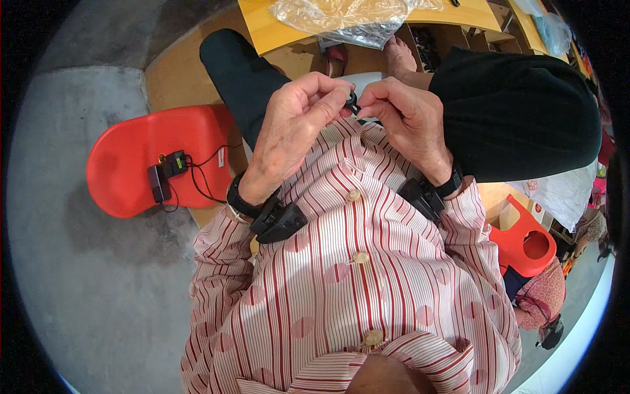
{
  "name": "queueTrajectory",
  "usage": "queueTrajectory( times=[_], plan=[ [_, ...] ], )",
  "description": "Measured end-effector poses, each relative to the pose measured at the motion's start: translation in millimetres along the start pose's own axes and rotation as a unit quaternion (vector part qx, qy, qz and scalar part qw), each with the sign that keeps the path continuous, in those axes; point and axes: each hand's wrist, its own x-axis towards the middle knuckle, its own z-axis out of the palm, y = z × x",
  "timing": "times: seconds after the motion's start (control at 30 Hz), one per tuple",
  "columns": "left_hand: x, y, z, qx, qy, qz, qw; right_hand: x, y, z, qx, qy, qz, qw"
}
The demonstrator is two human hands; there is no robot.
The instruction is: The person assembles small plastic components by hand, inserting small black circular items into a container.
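My left hand (289,128) pinches a small black ring-shaped part (352,100) between thumb and fingertips, in front of my striped shirt. From the other side, my right hand (410,121) has its thumb and finger closed on the lower end of the same part. Fingers partly cover it, and its exact kind is too small to make out. Something pale and flat (367,81) lies behind the fingertips. Each wrist wears a black strap with a bulky black device, the left device (281,222) and the right device (423,199).
On the left stands a red chair (125,164) holding black boxes (165,177) with cables. Ahead is a yellow tabletop (262,26) with a clear plastic bag (354,18). Black-trousered knees flank my hands. At right are a red chair (518,246) and another person (545,295).
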Motion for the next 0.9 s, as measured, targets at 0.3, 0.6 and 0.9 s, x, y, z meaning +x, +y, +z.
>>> queueTrajectory(
  times=[0.3, 0.6, 0.9],
  plan=[
    [-0.3, -1.0, -1.5, 0.067, 0.005, 0.016, 0.998, -0.1, 2.5, 2.1, -0.050, 0.028, -0.061, 0.997],
    [1.3, -6.2, -3.1, 0.101, 0.010, 0.009, 0.995, -1.7, 5.3, 1.2, -0.104, 0.005, -0.100, 0.990],
    [0.9, -7.5, -4.0, 0.144, 0.010, -0.010, 0.989, -2.0, 4.6, 1.0, -0.136, -0.025, -0.111, 0.984]
  ],
)
